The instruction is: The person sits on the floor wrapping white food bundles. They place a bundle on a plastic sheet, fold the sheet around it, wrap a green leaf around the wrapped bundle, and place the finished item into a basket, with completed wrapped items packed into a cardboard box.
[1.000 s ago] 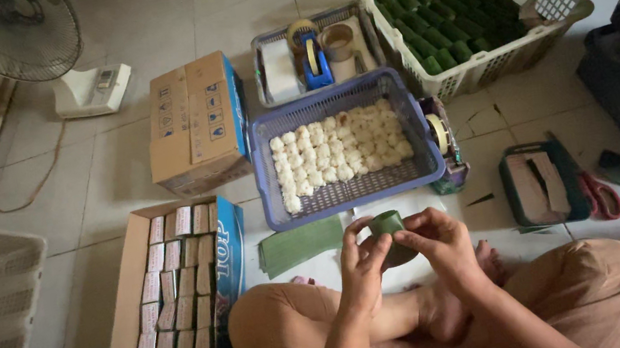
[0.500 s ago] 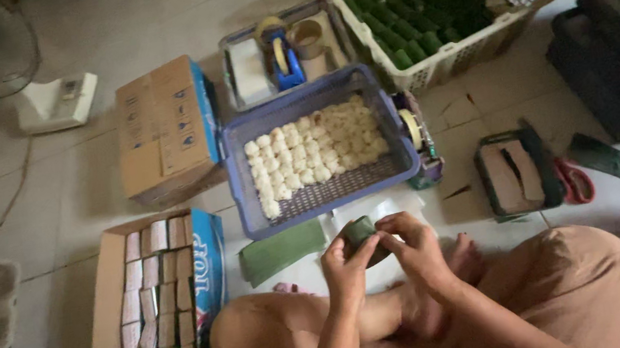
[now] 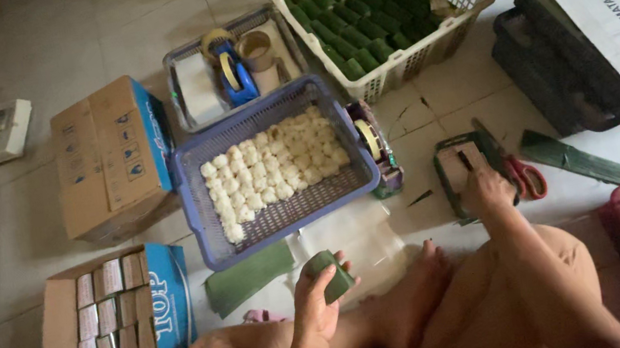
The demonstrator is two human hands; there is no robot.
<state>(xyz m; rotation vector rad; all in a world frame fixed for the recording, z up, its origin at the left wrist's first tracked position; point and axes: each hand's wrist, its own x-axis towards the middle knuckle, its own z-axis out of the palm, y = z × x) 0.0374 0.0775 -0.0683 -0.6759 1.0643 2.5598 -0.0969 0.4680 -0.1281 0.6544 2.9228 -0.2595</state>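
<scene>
Above your knee, your left hand [image 3: 314, 303] has its fingers curled tight around a green leaf-wrapped parcel [image 3: 330, 275]. Your right hand [image 3: 487, 188] lies flat with fingers spread on a small green tray [image 3: 456, 169], beside the red-handled scissors [image 3: 518, 167].

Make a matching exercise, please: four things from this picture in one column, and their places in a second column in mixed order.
1 green leaf parcel
2 white balls
3 red-handled scissors
4 small packets

a in the open carton
b on the floor right of the right hand
c in the left hand
d in the purple basket

Pairs: 1-c, 2-d, 3-b, 4-a
</scene>
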